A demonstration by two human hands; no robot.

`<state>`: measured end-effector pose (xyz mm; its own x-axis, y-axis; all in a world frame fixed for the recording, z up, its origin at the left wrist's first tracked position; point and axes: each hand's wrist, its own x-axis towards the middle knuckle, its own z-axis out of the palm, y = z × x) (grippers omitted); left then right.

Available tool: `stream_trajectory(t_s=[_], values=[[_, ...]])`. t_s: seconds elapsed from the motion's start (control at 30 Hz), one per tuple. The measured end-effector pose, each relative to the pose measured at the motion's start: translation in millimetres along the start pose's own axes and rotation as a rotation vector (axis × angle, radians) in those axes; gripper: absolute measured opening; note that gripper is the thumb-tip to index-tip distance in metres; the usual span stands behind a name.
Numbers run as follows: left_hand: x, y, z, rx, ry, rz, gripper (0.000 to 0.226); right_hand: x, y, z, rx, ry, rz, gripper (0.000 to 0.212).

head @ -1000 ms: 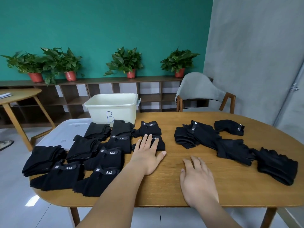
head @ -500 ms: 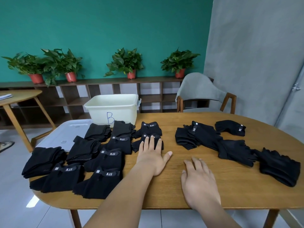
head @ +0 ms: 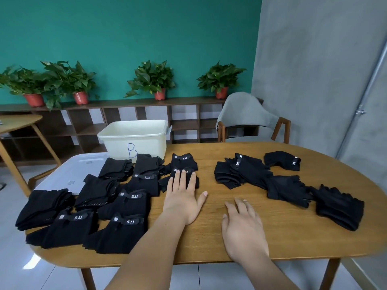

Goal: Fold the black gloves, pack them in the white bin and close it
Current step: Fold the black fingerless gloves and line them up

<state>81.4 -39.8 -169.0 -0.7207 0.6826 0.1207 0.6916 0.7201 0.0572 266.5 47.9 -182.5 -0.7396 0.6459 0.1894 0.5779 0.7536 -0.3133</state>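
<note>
Folded black gloves [head: 129, 203] in rough rows on the left half of the wooden table [head: 293, 233], several with a "5.11" label facing up. Farthest right of these, one folded glove [head: 164, 183] under the straight fingers of the left hand [head: 182, 200]. Palm flat on the wood just near of it, thumb spread to the right, nothing gripped. Right hand [head: 243, 229] flat on bare table to the right and nearer, fingers relaxed and slightly spread, nothing in it, apart from every glove.

Loose, unfolded gloves [head: 287, 189] in a ragged band across the right half, one lying separately at the far end.

White bin [head: 136, 139] at the far left edge of the table, open, a blue "B" on its near wall, just beyond the folded rows. Contents not visible. Pale lid [head: 69, 172] flat at the left, partly under folded gloves.

Beyond the table: a grey chair [head: 245, 114], a low dark shelf [head: 184, 122] with potted plants [head: 152, 78] against a teal wall, and a second wooden table [head: 18, 122] at far left.
</note>
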Motion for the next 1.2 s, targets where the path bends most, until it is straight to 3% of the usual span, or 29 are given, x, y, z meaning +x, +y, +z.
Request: stream_trajectory(t_s=[0.17, 0.5, 0.63, 0.77, 0.93, 1.1, 1.2], values=[[-21.8, 6.4, 3.2, -0.029, 0.143, 0.082, 0.078, 1.1, 1.4, -1.5, 0.086, 0.051, 0.013, 0.051], [-88.6, 49.9, 1.6, -0.226, 0.004, 0.142, 0.067, 1.3, 12.1, -8.9, 0.424, 0.239, 0.119, 0.046], [-99.9, 52.1, 1.0, -0.174, 0.046, 0.191, 0.067, 4.3, 17.2, -16.9, 0.529, 0.257, 0.195, 0.051], [-102.5, 54.6, -1.2, -0.139, 0.095, 0.256, 0.065, 14.9, 44.2, -26.4, 0.139, 0.277, 0.165, 0.061], [-103.3, 55.4, -2.3, -0.163, 0.095, 0.266, 0.064, 24.9, 83.1, -30.0, -0.111, 0.028, 0.247, 0.075], [-102.8, 55.8, -1.6, -0.170, 0.090, 0.271, 0.063, 16.0, 74.9, -24.9, -0.224, 0.228, 0.231, 0.070], [-103.6, 56.3, -2.9, -0.174, 0.097, 0.274, 0.063, 12.0, 75.3, -27.0, -0.229, 0.252, 0.252, 0.059]])
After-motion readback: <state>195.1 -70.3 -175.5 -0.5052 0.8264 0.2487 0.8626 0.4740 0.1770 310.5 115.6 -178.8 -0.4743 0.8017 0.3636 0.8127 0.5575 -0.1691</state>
